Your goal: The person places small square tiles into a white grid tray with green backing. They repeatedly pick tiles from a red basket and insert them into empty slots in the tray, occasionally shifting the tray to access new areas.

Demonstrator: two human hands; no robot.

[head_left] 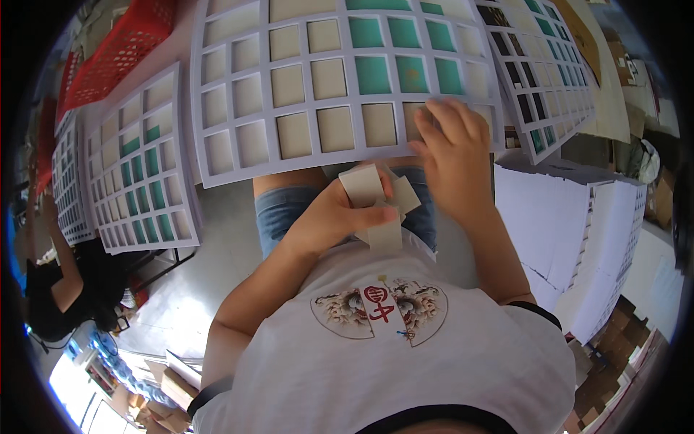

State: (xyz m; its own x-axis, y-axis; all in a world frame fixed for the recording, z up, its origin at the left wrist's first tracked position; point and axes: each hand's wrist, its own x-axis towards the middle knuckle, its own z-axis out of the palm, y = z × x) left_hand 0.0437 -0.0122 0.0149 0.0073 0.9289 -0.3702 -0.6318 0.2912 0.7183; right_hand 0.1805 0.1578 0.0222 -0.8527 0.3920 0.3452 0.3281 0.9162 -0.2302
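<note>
My left hand [322, 220] is closed around a loose bunch of small beige square cards [363, 186], held above my lap. The cards fan out at different angles between its thumb and fingers. In front of me lies a white grid panel [289, 166] with rows of square openings. Many openings show beige squares [294, 135], and several near the upper middle show green squares [372, 75]. My right hand [460, 155] rests over the near row, right of the middle, with its fingers bent and apart. Its fingertips touch the panel beside a beige opening, partly covering it.
A similar grid panel [189, 217] stands at the left, and another [536, 94] with dark and green squares at the right. White stacked panels [538, 224] are beside my right arm. A red plastic basket [126, 54] is at upper left. Another person's arm [66, 267] shows at far left.
</note>
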